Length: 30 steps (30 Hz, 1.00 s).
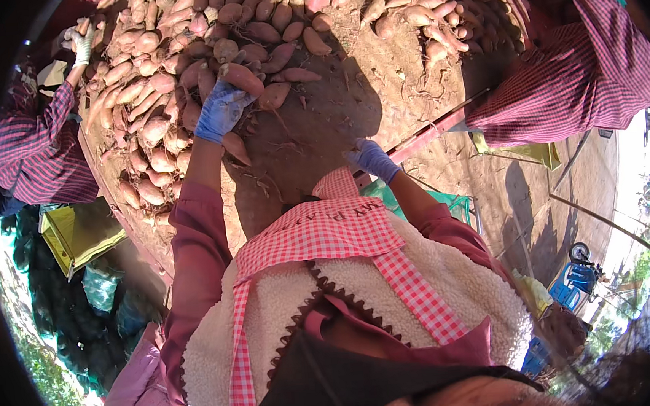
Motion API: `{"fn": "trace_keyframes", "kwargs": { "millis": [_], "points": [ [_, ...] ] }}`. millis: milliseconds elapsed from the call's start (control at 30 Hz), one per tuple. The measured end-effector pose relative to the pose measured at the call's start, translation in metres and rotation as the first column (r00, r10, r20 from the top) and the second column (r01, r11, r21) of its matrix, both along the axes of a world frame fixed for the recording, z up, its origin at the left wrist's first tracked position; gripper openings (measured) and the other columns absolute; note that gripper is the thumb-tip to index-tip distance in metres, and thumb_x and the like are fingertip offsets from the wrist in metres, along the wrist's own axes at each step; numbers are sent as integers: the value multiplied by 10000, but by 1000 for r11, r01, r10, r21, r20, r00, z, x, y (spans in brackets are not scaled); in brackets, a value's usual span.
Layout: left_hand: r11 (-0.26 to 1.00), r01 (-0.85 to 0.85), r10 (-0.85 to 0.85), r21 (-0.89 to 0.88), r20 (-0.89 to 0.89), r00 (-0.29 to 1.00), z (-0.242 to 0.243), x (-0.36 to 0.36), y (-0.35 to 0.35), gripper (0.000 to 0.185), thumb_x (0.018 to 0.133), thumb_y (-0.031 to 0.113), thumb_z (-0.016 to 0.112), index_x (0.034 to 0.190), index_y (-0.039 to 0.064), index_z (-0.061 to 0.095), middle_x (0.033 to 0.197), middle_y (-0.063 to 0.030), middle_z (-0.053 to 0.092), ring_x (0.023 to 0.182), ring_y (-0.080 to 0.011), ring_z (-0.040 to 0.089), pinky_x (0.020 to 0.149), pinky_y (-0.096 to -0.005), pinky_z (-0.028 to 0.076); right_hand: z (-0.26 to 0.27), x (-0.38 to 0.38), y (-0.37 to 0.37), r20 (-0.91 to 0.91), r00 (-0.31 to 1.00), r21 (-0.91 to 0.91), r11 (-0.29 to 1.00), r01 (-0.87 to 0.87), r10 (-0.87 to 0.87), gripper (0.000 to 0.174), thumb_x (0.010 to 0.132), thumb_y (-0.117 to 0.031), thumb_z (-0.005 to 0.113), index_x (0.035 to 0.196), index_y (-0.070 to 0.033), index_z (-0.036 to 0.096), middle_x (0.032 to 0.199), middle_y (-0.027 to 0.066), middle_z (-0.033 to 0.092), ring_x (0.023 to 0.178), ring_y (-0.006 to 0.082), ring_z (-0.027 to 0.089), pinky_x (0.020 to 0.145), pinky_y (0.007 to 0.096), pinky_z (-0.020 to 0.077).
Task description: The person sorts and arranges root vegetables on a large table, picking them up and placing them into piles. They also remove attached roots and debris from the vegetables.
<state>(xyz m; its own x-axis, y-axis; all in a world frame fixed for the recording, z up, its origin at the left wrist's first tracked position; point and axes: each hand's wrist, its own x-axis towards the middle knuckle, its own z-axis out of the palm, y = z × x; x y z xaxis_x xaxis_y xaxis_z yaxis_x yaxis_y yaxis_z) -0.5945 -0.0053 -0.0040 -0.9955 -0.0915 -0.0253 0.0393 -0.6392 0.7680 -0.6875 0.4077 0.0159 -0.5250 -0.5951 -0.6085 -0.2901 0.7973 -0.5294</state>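
My left hand (223,111), in a blue glove, grips a reddish sweet potato (241,79) above the near edge of a large heap of sweet potatoes (175,48). Close to that hand lie a rounder sweet potato (273,96) with a thin root and a smaller one (235,148). My right hand (373,158), also gloved in blue, is by the red metal edge of the soil-covered sorting surface (319,134). Its fingers are partly curled, and whether anything is between them cannot be made out.
Co-workers in checked clothing are at both sides; one gloved hand (82,44) is at the upper left. A second pile (430,17) lies at the upper right. Red metal rails (428,133) edge the surface. A yellow container (78,236) and dark green netting are at left, green mesh (457,207) below my right hand.
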Motion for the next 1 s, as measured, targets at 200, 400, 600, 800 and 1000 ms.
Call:
{"fn": "trace_keyframes", "kwargs": {
  "millis": [200, 400, 600, 800, 1000],
  "points": [
    [993, -99, 90, 59, 137, 987, 35, -5, 11, 549, 944, 83, 565, 1459, 179, 401, 1267, -90, 580, 1137, -241, 600, 975, -422, 510, -34, -42, -44, 71, 984, -213, 961, 176, -165, 709, 840, -384, 725, 1333, 81, 517, 1254, 257, 623, 1155, 359, 620, 958, 382, 496],
    [833, -550, 500, -65, 512, 698, 26, 4, -50, 550, 922, 197, 649, 1432, 143, 449, 1171, -86, 611, 967, -224, 632, 807, -377, 559, -49, -87, -142, 69, 911, -545, 749, 376, -407, 804, 807, -328, 769, 1432, 26, 407, 1196, 261, 631, 1128, 359, 624, 939, 383, 499],
    [-83, 167, 784, -983, 39, 620, 6, 1, -79, 940, 837, 474, 732, 1549, 105, 242, 1514, -289, 333, 1405, -436, 336, 1140, -497, 321, 23, -104, -245, -39, 995, -684, 728, 43, -96, 609, 778, -282, 747, 1302, -30, 566, 1171, 232, 630, 1108, 383, 605, 938, 427, 499],
    [-336, 366, 639, -868, 75, 765, -14, -10, -53, 1151, 701, 649, 761, 1582, 332, 92, 1571, -355, -109, 1468, -530, 9, 1132, -641, 196, 13, -236, -241, -301, 814, -742, 658, 126, -496, 282, 839, -212, 670, 1076, -60, 692, 1026, 191, 668, 964, 362, 648, 864, 405, 523],
    [-202, 489, 690, -849, 231, 686, -6, -25, -36, 1149, 726, 562, 792, 1587, 315, 73, 1540, -405, -136, 1460, -553, -24, 1161, -578, 170, 3, -306, -271, -229, 811, -198, 842, 502, -537, 720, 792, -420, 752, 1363, -59, 502, 1184, 225, 630, 1093, 363, 630, 930, 399, 513]
  ]
}}
